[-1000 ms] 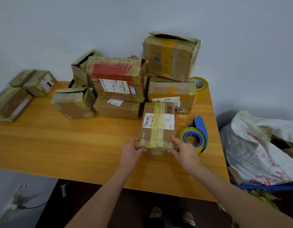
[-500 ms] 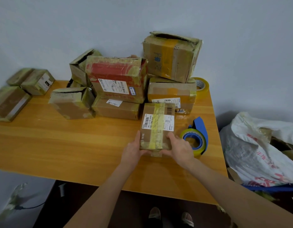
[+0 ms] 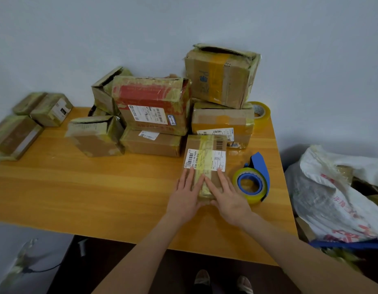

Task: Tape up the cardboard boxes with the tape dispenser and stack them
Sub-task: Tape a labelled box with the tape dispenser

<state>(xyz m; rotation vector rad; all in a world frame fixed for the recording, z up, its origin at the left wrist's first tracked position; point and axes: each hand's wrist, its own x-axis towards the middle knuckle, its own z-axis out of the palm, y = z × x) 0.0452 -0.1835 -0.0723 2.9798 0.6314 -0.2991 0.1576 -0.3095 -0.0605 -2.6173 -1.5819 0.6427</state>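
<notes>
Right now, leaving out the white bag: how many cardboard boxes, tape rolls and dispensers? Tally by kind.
Brown cardboard boxes: 10
Yellowish tape rolls: 2, one loose, one in the dispenser
Blue plastic tape dispenser: 1
Total: 13

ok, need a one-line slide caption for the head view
Head view: left hand and right hand press flat on the taped box on the table; tape dispenser beside it, stacked boxes behind.
</notes>
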